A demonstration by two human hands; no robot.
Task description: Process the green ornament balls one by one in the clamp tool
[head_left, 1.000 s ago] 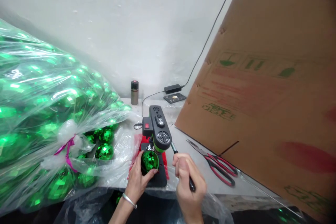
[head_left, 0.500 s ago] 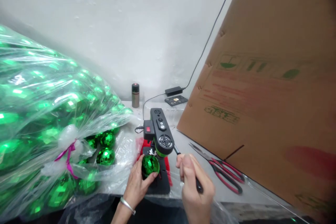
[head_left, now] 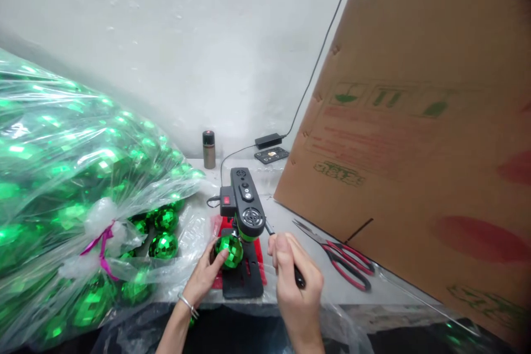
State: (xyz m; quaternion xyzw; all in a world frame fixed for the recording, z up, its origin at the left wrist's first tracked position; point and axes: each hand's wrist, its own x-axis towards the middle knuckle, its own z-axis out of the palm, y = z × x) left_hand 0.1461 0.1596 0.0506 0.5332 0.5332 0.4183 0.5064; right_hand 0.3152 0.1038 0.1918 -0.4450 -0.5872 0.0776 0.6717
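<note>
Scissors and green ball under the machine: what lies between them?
In the head view, the right hand gripping the machine's lever lies between scissors and ball.

A green ball (head_left: 229,249) is held by the left hand (head_left: 202,277) on the base of a small press (head_left: 243,215). The press lever (head_left: 286,257) is gripped by the right hand (head_left: 296,282). Scissors (head_left: 344,263) are laid just right, before a cardboard box (head_left: 415,149). A bag (head_left: 62,188) of green balls is piled at left.
</note>
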